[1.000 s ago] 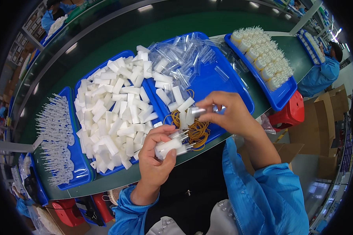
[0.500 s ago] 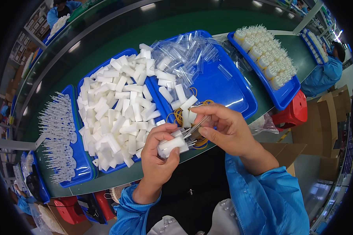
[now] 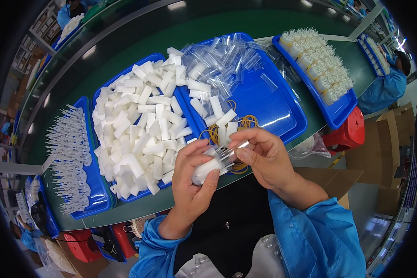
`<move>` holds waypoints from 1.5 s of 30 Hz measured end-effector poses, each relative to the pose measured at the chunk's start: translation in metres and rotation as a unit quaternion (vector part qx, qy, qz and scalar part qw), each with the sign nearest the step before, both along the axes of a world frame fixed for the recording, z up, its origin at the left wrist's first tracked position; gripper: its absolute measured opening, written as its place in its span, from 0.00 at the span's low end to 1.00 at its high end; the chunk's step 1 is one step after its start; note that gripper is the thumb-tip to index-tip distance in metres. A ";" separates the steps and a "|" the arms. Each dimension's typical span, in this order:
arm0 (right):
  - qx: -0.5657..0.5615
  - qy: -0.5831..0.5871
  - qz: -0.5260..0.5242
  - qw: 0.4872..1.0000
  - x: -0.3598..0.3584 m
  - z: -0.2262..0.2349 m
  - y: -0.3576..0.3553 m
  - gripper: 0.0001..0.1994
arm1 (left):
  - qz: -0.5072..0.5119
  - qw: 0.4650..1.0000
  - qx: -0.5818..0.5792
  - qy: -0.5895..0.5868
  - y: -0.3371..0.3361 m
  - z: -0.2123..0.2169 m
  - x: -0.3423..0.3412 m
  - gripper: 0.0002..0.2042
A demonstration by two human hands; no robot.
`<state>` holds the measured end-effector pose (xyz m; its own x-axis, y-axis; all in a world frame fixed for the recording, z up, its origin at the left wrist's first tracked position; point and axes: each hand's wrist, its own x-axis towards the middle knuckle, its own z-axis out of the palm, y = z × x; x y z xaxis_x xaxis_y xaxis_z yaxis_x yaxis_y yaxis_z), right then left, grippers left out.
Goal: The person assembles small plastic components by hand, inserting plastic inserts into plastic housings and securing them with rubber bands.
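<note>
My left hand (image 3: 190, 180) is closed around a white foam block (image 3: 205, 170) and a bundle of slender clear plastic pieces whose ends point toward my right hand. With thumb and fingers, my right hand (image 3: 271, 162) pinches a clear plastic sleeve (image 3: 240, 146) at the far end of that bundle. Both hands are close together over the near table edge. Just beyond them lie yellow rubber bands (image 3: 249, 121) and a few loose foam blocks (image 3: 226, 117). Fingers partly hide how the sleeve, bundle and foam block meet.
A blue tray heaped with white foam blocks (image 3: 139, 125) is at left, beside a blue tray (image 3: 282, 109) with clear sleeves (image 3: 227, 60). Finished-looking bundles (image 3: 317, 65) fill a tray at far right; white thin-stemmed parts (image 3: 69, 162) fill one at far left. A red stool (image 3: 345, 132) and cartons stand right.
My right hand has moved slightly down and closer to my left hand, and the sleeve between its fingers now shows more broadly. My left hand keeps its hold on the foam block.
</note>
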<state>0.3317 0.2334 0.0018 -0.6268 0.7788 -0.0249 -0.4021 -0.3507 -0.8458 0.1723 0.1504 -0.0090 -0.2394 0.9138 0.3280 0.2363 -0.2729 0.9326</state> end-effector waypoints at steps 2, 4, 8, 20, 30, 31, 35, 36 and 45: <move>0.003 -0.001 0.004 1.000 0.001 0.000 -0.001 0.15 | -0.003 1.000 -0.011 -0.005 0.000 -0.001 -0.002 0.10; 0.045 -0.024 -0.014 0.999 0.000 0.000 -0.002 0.15 | -0.005 1.000 -0.021 -0.010 0.001 -0.001 -0.002 0.09; 0.127 -0.085 -0.049 0.987 -0.002 0.005 -0.004 0.15 | -0.001 0.992 -0.028 -0.122 0.001 -0.012 0.003 0.06; 0.072 -0.100 0.000 0.992 0.002 0.009 0.002 0.14 | -0.024 0.998 0.027 0.044 0.003 -0.005 -0.003 0.08; 0.343 -0.237 0.006 0.909 0.009 0.020 0.005 0.13 | -0.016 0.999 0.042 0.023 0.001 -0.009 -0.002 0.17; 0.251 -0.189 0.007 0.949 0.008 0.019 0.002 0.12 | -0.017 0.999 0.042 0.023 0.001 -0.010 -0.001 0.17; 0.242 -0.149 -0.046 0.958 0.005 0.007 -0.003 0.12 | -0.010 0.996 0.084 0.040 0.004 -0.012 0.002 0.18; 0.241 -0.149 -0.045 0.958 0.004 0.006 -0.003 0.12 | -0.006 0.995 0.078 0.057 0.004 -0.013 0.001 0.17; 0.415 -0.218 -0.128 0.874 0.006 0.009 -0.006 0.11 | -0.022 0.997 0.079 -0.008 0.001 -0.015 0.005 0.07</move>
